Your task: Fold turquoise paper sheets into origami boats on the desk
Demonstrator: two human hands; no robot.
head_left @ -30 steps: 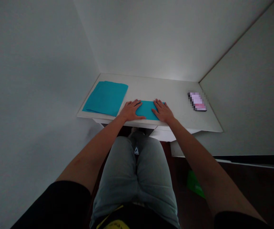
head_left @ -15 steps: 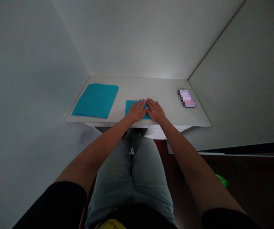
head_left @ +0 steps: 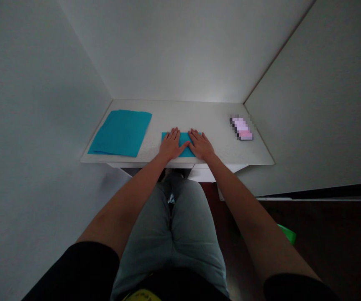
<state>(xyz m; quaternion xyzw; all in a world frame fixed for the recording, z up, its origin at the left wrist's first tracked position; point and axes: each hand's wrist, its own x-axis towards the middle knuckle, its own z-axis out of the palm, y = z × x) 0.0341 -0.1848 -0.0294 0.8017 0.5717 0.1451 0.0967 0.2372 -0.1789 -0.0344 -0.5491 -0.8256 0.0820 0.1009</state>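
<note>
A small blue-green piece of paper [head_left: 185,138] lies near the front edge of the white desk [head_left: 180,115], partly covered by my hands. My left hand [head_left: 170,145] rests flat on its left part, fingers stretched out and pointing away from me. On its right part my right hand [head_left: 200,145] lies flat too, fingers extended. The two thumbs meet, or nearly so, over the middle of the paper. Larger sheets of the same blue-green paper [head_left: 120,133] lie in a loose stack at the desk's left side.
A phone [head_left: 242,128], blurred by blocks, lies on the right of the desk. White walls enclose the desk at the back and both sides. A bright green object [head_left: 287,234] sits on the dark floor at lower right, partly behind my right forearm.
My left hand has slid left across the small paper, away from my right hand, baring its middle. The whole view has shifted slightly.
</note>
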